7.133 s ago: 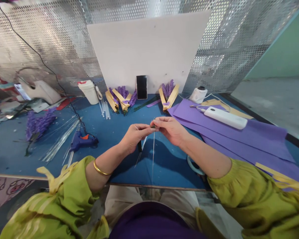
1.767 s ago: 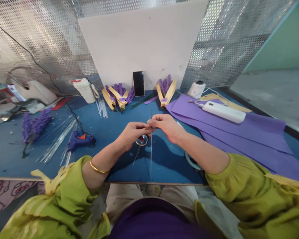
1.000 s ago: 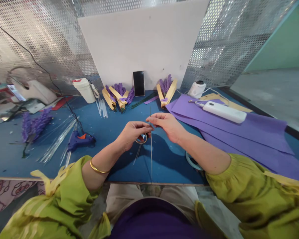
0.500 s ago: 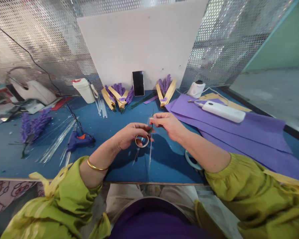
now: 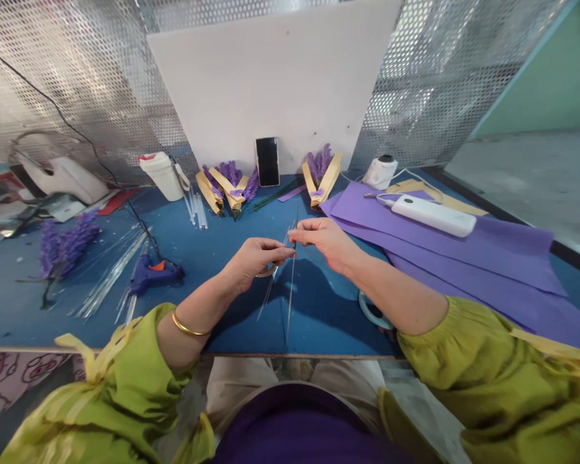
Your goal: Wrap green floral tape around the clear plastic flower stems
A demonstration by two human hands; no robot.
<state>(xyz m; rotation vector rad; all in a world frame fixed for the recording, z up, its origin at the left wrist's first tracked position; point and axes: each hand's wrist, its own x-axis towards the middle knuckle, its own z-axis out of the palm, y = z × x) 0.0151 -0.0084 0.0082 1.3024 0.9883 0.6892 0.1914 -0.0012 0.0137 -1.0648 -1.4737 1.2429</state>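
The counter (image 5: pixel 207 245), blue, runs edge to edge, w/ purple foam sheets (image 5: pixel 464 258) at 3 o'clock of the hands and a white board (image 5: pixel 270 84) propped at 12. A blue glue gun (image 5: pixel 149 274) lies at 9 o'clock, clear sticks (image 5: pixel 109 277) beside it, a purple flower bunch (image 5: pixel 65 241) further out.

Change vs half a sec ago: the tape roll (image 5: pixel 267 271), then plainly showing as a ring under the left hand (image 5: pixel 251 261), is now mostly tucked behind its fingers; the hands have closed in on each other. Right hand (image 5: pixel 326 240) pinches the thin wire (image 5: pixel 290 290) near its top, thumb & forefinger pressed; left fingertips pinch at about the same spot, approx touching the right's. Wire hangs toward 6 o'clock, over the counter edge. Reads as tape being wound onto the wire, early in the wrap.
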